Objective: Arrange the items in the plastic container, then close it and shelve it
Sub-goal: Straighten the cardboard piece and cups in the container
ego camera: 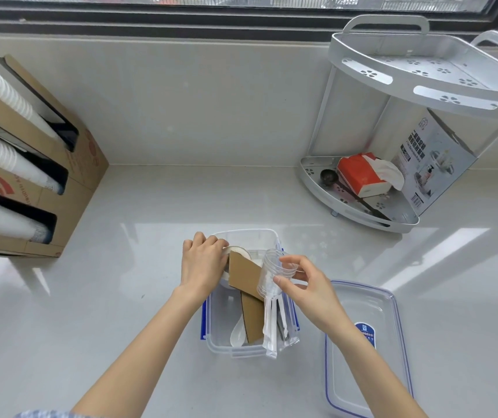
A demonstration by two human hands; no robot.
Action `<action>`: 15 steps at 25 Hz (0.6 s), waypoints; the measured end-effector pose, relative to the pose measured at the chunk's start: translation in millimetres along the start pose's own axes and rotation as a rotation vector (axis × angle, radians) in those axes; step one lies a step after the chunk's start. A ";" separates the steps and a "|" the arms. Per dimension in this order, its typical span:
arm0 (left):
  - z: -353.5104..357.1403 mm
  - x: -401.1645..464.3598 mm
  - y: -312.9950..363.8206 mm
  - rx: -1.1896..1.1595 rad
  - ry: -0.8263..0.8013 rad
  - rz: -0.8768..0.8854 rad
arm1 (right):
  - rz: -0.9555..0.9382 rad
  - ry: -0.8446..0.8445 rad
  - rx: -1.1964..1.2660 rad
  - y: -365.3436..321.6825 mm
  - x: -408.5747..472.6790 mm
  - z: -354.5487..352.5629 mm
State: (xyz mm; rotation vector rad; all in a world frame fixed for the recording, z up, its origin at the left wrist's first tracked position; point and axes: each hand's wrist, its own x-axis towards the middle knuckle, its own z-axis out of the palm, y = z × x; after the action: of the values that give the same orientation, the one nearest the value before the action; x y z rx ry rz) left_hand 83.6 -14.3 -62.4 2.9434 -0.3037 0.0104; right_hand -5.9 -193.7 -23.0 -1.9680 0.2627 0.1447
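Note:
A clear plastic container [243, 235] with blue clips stands open on the counter in front of me. Inside lie a white spoon [238, 331], a brown cardboard sleeve [252, 318] and wrapped cutlery [275, 324] that sticks out over the near rim. My left hand [202, 262] grips a white paper cup with a brown sleeve [244, 273] over the container's far end. My right hand [305, 285] pinches a stack of clear plastic cups [272, 273] beside it. The clear lid [365, 351] with blue seal lies flat to the right.
A white two-tier corner rack [422, 86] stands at the back right; its lower shelf holds a red tissue pack [362, 173], a dark scoop [329, 176] and a printed box [434, 164]. Cardboard boxes [70, 176] with white cup stacks stand at the left. A window ledge runs along the back.

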 end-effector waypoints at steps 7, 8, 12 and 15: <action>-11.1 -24.9 -1.4 -0.258 0.120 -0.013 | -0.003 0.000 0.005 2.7 -3.9 0.8; -13.8 -28.6 0.3 -0.352 0.130 -0.018 | -0.006 0.001 0.005 3.1 -4.7 0.5; -22.5 -34.5 10.8 -0.603 0.052 -0.032 | -0.015 0.005 0.006 3.7 -6.8 -0.4; -22.7 -39.0 15.8 -0.644 0.032 -0.073 | -0.027 0.004 -0.001 4.9 -9.8 -0.3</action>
State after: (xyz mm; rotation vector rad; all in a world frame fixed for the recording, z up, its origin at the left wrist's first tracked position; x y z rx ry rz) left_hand 42.5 -17.5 -38.3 2.3095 -0.1543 -0.0425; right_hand -16.6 -194.7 -25.1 -1.9723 0.2391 0.1237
